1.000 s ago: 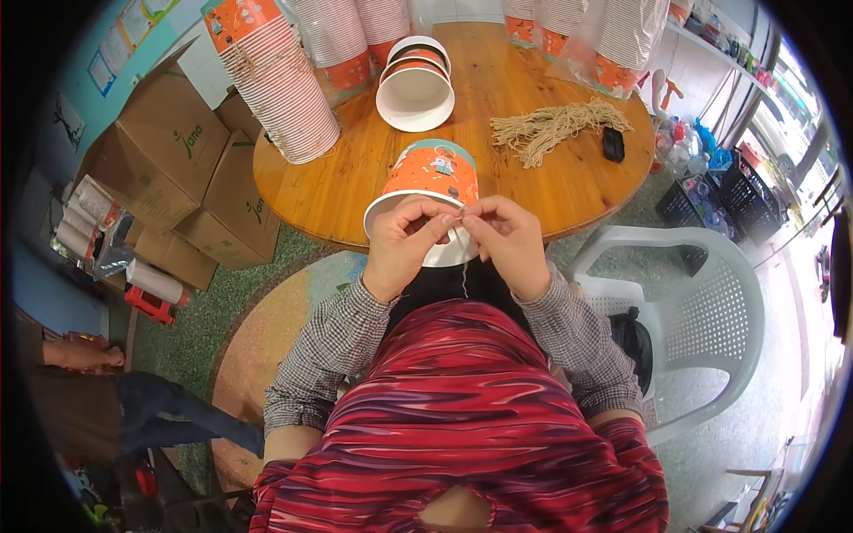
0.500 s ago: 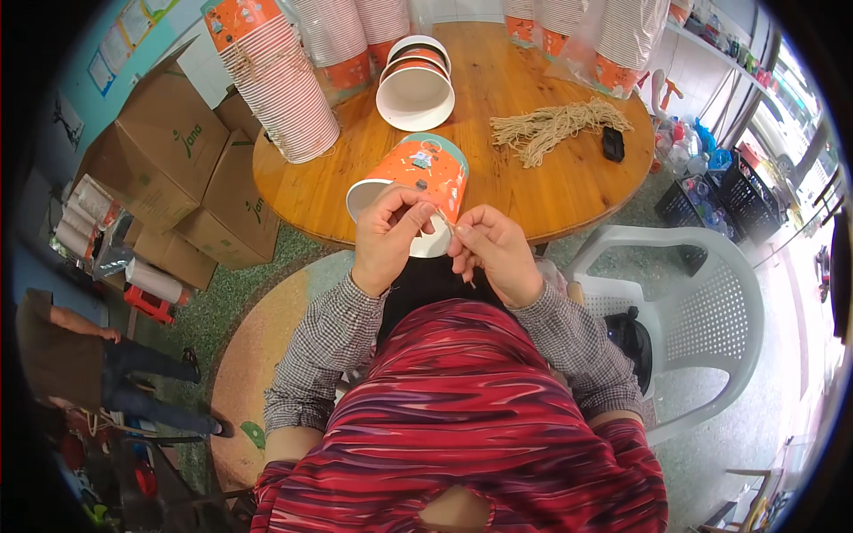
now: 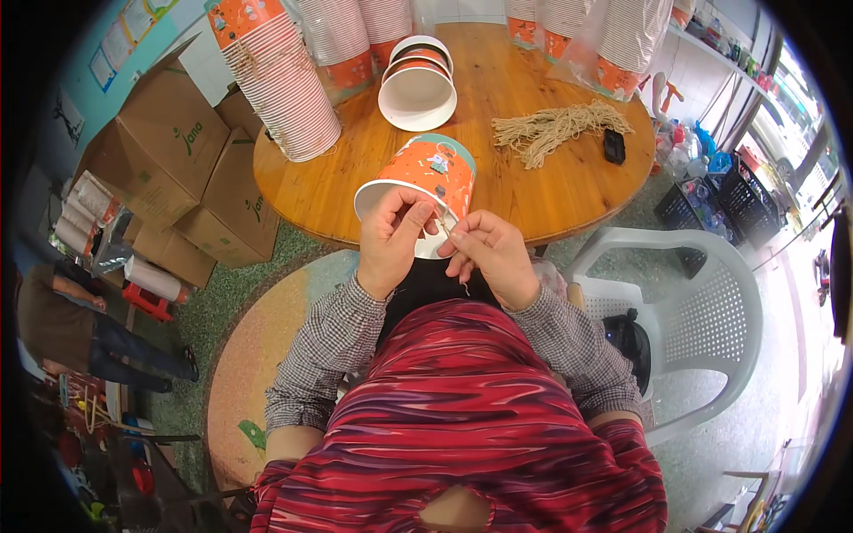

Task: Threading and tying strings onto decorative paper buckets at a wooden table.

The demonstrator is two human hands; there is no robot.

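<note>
An orange paper bucket (image 3: 451, 182) with a white rim and a teal band at its base lies tilted at the table's near edge, its mouth toward me. At its rim, my left hand (image 3: 389, 242) pinches a thin beige string (image 3: 443, 218) between thumb and forefinger. Close by on the right, my right hand (image 3: 498, 256) also pinches the string, and a loose end dangles below its fingers. Part of the bucket's rim is hidden behind both hands. A bundle of beige strings (image 3: 564, 129) lies farther right on the table.
Nested buckets (image 3: 418, 98) lie on the round wooden table (image 3: 311, 200), beside a tall bucket stack (image 3: 286, 93). Wrapped stacks (image 3: 622, 49) stand behind. A small black object (image 3: 613, 146) sits near the strings. A plastic chair (image 3: 711, 311) is at right, cardboard boxes (image 3: 169, 142) at left.
The bucket has shifted slightly to the right, and my left hand has moved a little the same way. Both hands still pinch the string. The person at far left has changed stance.
</note>
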